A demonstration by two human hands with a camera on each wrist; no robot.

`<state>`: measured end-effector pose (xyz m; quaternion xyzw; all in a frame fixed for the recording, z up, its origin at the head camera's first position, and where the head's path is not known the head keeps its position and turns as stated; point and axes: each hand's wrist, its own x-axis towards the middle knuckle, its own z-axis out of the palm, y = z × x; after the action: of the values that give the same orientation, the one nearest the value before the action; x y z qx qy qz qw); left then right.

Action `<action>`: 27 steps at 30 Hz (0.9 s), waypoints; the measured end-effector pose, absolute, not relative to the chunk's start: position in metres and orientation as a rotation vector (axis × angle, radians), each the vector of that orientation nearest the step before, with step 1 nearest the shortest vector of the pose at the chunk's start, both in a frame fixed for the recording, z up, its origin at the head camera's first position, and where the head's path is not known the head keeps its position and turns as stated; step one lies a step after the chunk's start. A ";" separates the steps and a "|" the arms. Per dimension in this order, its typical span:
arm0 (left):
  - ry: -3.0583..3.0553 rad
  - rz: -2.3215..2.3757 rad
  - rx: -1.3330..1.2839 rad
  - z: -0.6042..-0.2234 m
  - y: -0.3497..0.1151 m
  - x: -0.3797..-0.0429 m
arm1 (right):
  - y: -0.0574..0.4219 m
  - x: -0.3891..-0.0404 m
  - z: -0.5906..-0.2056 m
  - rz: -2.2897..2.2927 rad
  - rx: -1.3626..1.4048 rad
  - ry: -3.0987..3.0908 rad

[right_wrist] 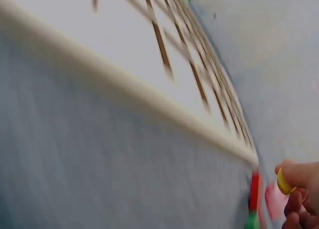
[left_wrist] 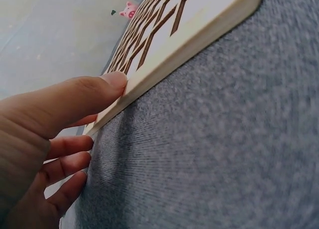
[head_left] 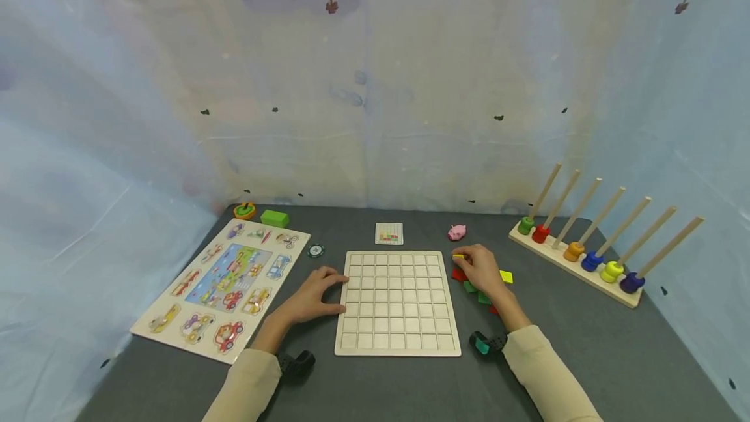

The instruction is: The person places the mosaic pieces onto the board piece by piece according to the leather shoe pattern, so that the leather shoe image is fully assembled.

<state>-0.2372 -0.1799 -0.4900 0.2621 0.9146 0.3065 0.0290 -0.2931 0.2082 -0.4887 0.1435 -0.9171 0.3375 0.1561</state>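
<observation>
A square wooden grid board [head_left: 397, 303] lies flat on the dark table, its cells bare. My left hand [head_left: 316, 294] touches the board's left edge, with the thumb [left_wrist: 107, 87] on the rim in the left wrist view and the other fingers spread beside it. Off the board's upper right corner, my right hand [head_left: 479, 270] pinches a small yellow tile [right_wrist: 284, 182] between thumb and finger. Beneath and around that hand lie red tiles [head_left: 459, 275], green tiles [head_left: 470, 286] and a yellow tile [head_left: 506, 277]; the hand partly hides this pile.
Behind the board are a small pattern card [head_left: 389, 234] and a pink pig figure [head_left: 456, 232]. A vehicle puzzle board [head_left: 231, 285], a round chip [head_left: 316, 251] and a green block [head_left: 275, 218] sit at left. A peg stand with coloured rings [head_left: 577, 264] stands at right.
</observation>
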 end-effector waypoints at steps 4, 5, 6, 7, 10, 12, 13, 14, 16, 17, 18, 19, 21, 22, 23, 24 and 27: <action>2.835 0.938 0.797 -0.490 -0.180 -0.238 | 0.183 -0.286 -0.485 1.132 0.522 -2.559; 2.837 0.939 0.795 -0.490 -0.180 -0.238 | 0.176 -0.284 -0.484 1.191 0.549 -2.549; 2.836 0.941 0.795 -0.489 -0.179 -0.238 | 0.169 -0.283 -0.484 1.248 0.575 -2.545; 2.836 0.941 0.795 -0.489 -0.179 -0.238 | 0.162 -0.281 -0.484 1.305 0.598 -2.546; 2.845 0.927 0.796 -0.489 -0.178 -0.239 | 0.141 -0.275 -0.483 1.429 0.682 -2.565; 2.850 0.916 0.796 -0.489 -0.178 -0.239 | 0.128 -0.270 -0.482 1.461 0.742 -2.599; 2.853 0.910 0.796 -0.490 -0.177 -0.239 | 0.121 -0.268 -0.482 1.471 0.774 -2.615; 2.855 0.907 0.797 -0.490 -0.177 -0.239 | 0.115 -0.266 -0.481 1.476 0.805 -2.631; 2.855 0.906 0.799 -0.491 -0.177 -0.239 | 0.103 -0.262 -0.479 1.511 0.862 -2.645; 2.854 0.907 0.797 -0.490 -0.177 -0.238 | 0.098 -0.259 -0.475 1.535 0.880 -2.657; 2.854 0.907 0.798 -0.490 -0.177 -0.238 | 0.093 -0.255 -0.469 1.564 0.907 -2.663; 2.855 0.907 0.794 -0.491 -0.177 -0.238 | 0.088 -0.254 -0.469 1.584 0.920 -2.661; 2.858 0.904 0.791 -0.491 -0.177 -0.237 | 0.079 -0.253 -0.472 1.599 0.941 -2.659; 2.860 0.902 0.788 -0.491 -0.177 -0.237 | 0.075 -0.253 -0.474 1.597 0.957 -2.651; 2.861 0.899 0.786 -0.491 -0.178 -0.237 | 0.072 -0.253 -0.475 1.585 0.971 -2.651; 2.863 0.895 0.786 -0.491 -0.178 -0.237 | 0.070 -0.256 -0.481 1.565 0.981 -2.642; 2.862 0.887 0.789 -0.490 -0.179 -0.237 | 0.065 -0.258 -0.489 1.490 1.007 -2.623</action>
<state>-0.2375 -0.1786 -0.4904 0.2547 0.9235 0.2861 0.0214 -0.2585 0.0650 -0.4888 0.3166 -0.8246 0.4685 -0.0194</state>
